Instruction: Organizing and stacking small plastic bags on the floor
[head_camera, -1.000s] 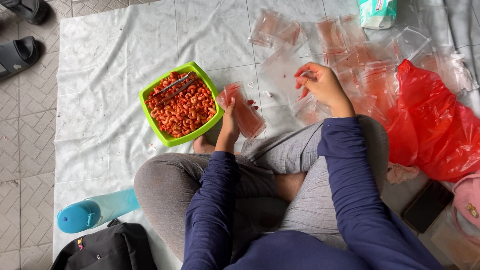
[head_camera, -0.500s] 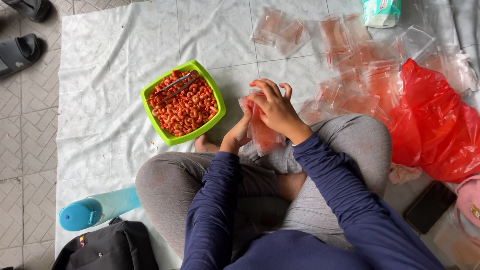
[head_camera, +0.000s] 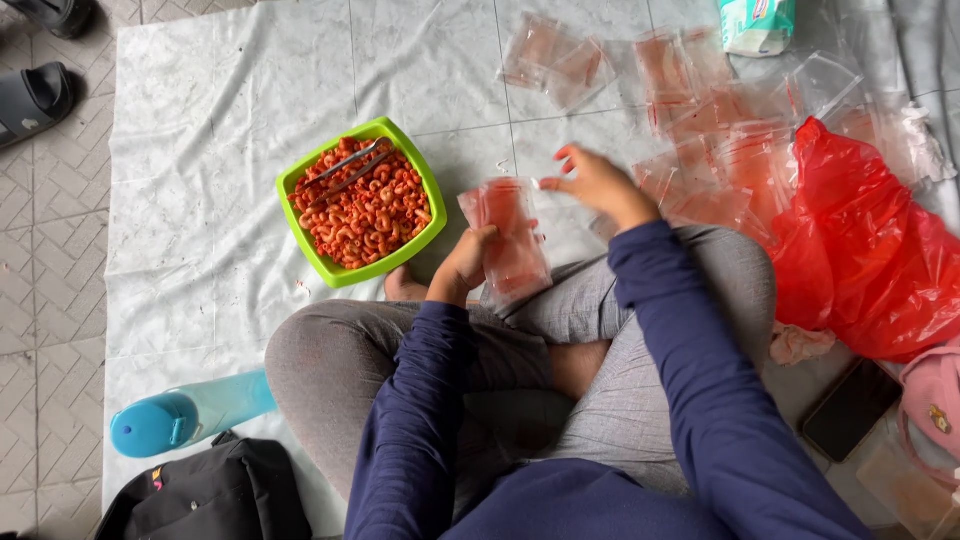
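Observation:
My left hand (head_camera: 466, 262) grips a small clear plastic bag (head_camera: 510, 240) with red snacks inside, held upright over my crossed legs. My right hand (head_camera: 597, 183) hovers just right of the bag's top, fingers apart, holding nothing. A green square bowl (head_camera: 430, 205) full of red curled snacks sits to the left, with metal tongs (head_camera: 345, 170) lying across the snacks. Several filled clear bags (head_camera: 700, 110) lie spread on the white sheet beyond my right hand.
A red plastic bag (head_camera: 870, 260) lies crumpled at the right. A blue bottle (head_camera: 185, 415) and a black backpack (head_camera: 210, 495) lie at lower left. A black phone (head_camera: 850, 410) rests at lower right. Dark sandals (head_camera: 30, 100) sit on the tiles at upper left.
My right hand came from the pile of bags to the held bag, touched its top, then drew away to the right. The left hand kept hold of the bag.

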